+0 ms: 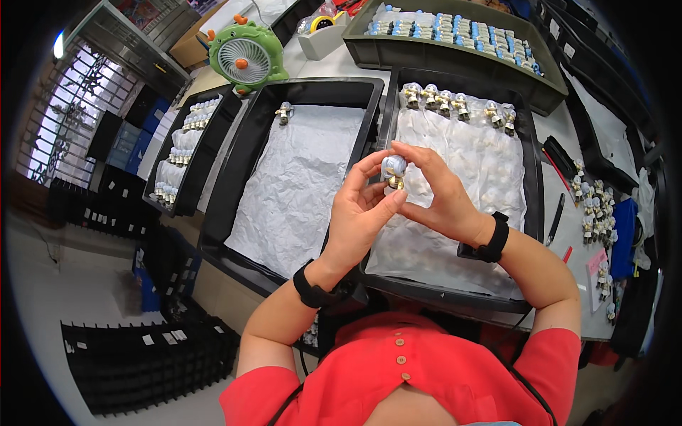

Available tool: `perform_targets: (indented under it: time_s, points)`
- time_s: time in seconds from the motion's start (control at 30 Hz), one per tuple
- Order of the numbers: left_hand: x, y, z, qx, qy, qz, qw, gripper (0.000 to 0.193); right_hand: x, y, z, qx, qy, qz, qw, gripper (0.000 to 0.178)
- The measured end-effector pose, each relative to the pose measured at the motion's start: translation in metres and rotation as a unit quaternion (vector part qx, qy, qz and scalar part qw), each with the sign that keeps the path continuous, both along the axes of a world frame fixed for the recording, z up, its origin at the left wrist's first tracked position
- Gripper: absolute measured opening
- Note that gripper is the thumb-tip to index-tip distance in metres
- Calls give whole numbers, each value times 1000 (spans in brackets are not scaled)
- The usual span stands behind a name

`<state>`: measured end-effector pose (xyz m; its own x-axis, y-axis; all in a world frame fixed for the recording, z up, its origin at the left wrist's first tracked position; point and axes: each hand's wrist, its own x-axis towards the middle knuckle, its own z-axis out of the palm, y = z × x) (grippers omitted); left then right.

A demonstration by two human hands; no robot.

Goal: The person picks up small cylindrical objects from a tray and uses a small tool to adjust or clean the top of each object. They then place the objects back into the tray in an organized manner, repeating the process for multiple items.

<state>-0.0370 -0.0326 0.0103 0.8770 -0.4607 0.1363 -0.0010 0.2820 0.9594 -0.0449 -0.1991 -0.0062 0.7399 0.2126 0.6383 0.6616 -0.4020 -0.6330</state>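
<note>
Between both my hands is a small toy figurine with a pale blue-grey head and a gold-and-white body (394, 172). My left hand (356, 216) pinches it low, with thumb and fingers round its side. From above and the right, the fingertips and thumb of my right hand (446, 197) close on it. My hands hover over the inner edges of two black trays. A lone figurine (284, 113) stands on white paper at the far end of the left tray (215, 234). In the right tray (531, 192), several similar figurines (444, 103) line the far end, above lumpy paper.
A green fan (243, 58) stands beyond the left tray, near a tape dispenser (321, 35). An olive crate (447, 60) with rows of figurines is at the back. Another filled black tray (231, 113) lies far left. Loose figurines (597, 206) and a black pen (556, 219) are at right.
</note>
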Motion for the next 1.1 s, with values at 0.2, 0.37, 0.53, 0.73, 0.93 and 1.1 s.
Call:
perform_targets:
  time_s: [0.2,0.37,0.53,0.73,0.93,1.1]
  points:
    - [3,-3,4,-18,2,-7,1000,52,-4,-2,3,24,19,-7,1000,73]
    - [6,0,5,-40,40,-26,998,49,-3,-4,6,23,18,-8,1000,73]
    - [9,2,5,-98,113,-56,987,48,-3,-4,6,32,15,-12,999,74]
    - [9,2,4,-124,135,-66,981,50,-2,-5,8,38,27,-8,999,73]
    - [9,2,4,-121,139,-72,980,50,-1,-7,8,29,35,2,999,73]
    - [10,3,7,-129,165,-88,974,48,0,-6,7,43,49,9,998,72]
